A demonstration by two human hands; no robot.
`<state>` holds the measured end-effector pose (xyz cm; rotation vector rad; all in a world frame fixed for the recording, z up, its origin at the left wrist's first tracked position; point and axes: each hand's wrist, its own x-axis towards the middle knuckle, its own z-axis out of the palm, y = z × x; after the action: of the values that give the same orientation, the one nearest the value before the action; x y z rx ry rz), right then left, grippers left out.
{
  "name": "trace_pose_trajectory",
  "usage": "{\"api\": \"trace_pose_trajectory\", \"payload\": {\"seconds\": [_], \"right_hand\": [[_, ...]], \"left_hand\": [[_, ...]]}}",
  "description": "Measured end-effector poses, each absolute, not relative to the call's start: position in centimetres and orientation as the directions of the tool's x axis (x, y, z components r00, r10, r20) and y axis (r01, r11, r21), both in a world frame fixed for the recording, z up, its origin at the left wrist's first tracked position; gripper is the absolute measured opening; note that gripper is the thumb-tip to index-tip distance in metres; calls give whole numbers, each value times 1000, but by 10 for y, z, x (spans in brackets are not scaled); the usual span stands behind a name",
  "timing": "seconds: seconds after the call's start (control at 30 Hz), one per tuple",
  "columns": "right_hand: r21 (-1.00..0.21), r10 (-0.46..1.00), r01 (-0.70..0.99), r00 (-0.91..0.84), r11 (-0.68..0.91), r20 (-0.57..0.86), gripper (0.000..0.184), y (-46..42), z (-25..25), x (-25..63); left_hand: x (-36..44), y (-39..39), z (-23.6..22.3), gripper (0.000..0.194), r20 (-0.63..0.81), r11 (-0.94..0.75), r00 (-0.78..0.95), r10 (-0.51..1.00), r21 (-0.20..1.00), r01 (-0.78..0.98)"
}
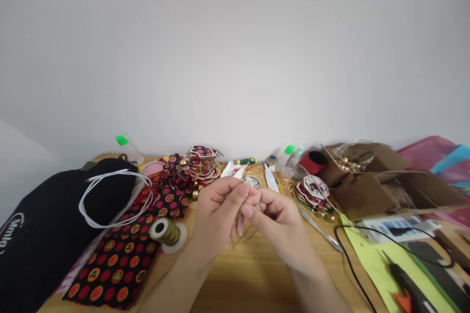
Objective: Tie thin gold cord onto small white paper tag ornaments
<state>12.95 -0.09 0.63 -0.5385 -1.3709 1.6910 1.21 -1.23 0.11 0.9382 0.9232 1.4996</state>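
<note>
Above the middle of the wooden table, my left hand [220, 210] and my right hand [279, 222] meet with fingertips together. Each is closed in a pinch. What they hold is small and mostly hidden by the fingers. Thin gold-olive strands [246, 235] show just below the fingertips; whether they hang from the hands or lie on the table I cannot tell. Left of my left hand stands a spool of olive thread [169, 234]. Behind the hands are a round white printed piece [252, 182] and a white tube [270, 178].
Black patterned fabric [113, 269], a coil of white cord [82, 200] and a black bag [47, 225] lie left. Tasselled ornaments [201, 168] sit behind. To the right are octagonal pieces [316, 188], tweezers [323, 232], cardboard boxes [363, 195] and a black corded tool [407, 283].
</note>
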Motion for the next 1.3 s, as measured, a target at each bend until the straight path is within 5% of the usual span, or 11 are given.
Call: {"api": "trace_pose_trajectory", "payload": {"seconds": [1.3], "right_hand": [[-935, 796, -352, -575, -33, 189, 10, 3, 3, 136]], "left_hand": [[12, -11, 1, 38, 62, -109, -131, 989, 914, -390]]}}
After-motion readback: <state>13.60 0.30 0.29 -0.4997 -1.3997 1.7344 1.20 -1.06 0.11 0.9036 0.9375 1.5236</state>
